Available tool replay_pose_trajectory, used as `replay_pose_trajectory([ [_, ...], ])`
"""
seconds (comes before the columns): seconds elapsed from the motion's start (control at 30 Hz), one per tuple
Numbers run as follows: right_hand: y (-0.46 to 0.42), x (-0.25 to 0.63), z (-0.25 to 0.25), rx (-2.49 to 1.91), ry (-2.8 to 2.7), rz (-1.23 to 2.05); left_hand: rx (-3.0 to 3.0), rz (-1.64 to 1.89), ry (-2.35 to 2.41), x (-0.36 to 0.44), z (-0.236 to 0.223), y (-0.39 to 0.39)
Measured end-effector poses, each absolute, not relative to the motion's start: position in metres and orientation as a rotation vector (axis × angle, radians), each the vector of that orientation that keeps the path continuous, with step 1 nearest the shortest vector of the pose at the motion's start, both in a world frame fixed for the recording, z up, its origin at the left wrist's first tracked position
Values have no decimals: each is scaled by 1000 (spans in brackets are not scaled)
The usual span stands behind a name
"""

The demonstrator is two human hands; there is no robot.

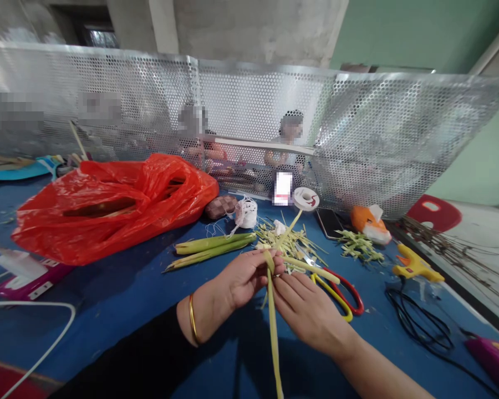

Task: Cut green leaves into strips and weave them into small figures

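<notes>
Pale green leaf strips (273, 332) cross and fold over each other between my two hands. One long strip hangs down toward me, one points away, and another sticks out to the right. My left hand (243, 277), with a gold bangle at the wrist, pinches the fold between thumb and fingers. Close against it, my right hand (305, 305) has its fingers together at the strips; its thumb is mostly hidden. Scissors (351, 291) with red and yellow handles lie just beyond my right hand. Leaf scraps (307, 241) are heaped behind the hands.
A red plastic bag (120, 194) fills the left, with green stalks (214, 249) before it. White string (246, 212), a ribbon spool (306, 198) and a phone (329, 223) lie farther back. At right are a yellow glue gun (418, 265) and black cable (419, 321). A perforated metal screen (253, 88) stands behind.
</notes>
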State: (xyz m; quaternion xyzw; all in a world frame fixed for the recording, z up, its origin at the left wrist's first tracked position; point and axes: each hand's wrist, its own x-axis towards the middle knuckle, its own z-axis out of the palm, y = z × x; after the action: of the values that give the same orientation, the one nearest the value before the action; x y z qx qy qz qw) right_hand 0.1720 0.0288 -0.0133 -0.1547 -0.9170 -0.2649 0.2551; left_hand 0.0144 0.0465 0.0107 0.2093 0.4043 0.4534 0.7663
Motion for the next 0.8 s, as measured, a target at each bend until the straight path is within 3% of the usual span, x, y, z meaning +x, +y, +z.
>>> replay_pose_trajectory([
  [0.27, 34, 174, -11, -452, -2446, -287, 453, 969, 721, 11, 7, 47],
  [0.57, 29, 171, -13, -508, -2272, -358, 604, 1106, 918, 21, 4, 41],
  [0.63, 29, 173, -11, -527, -2225, -204, 645, 1115, 937, 23, 4, 39],
  [0.8, 26, 175, -2, -767, -1836, 559, 806, 1124, 974, 24, 4, 35],
])
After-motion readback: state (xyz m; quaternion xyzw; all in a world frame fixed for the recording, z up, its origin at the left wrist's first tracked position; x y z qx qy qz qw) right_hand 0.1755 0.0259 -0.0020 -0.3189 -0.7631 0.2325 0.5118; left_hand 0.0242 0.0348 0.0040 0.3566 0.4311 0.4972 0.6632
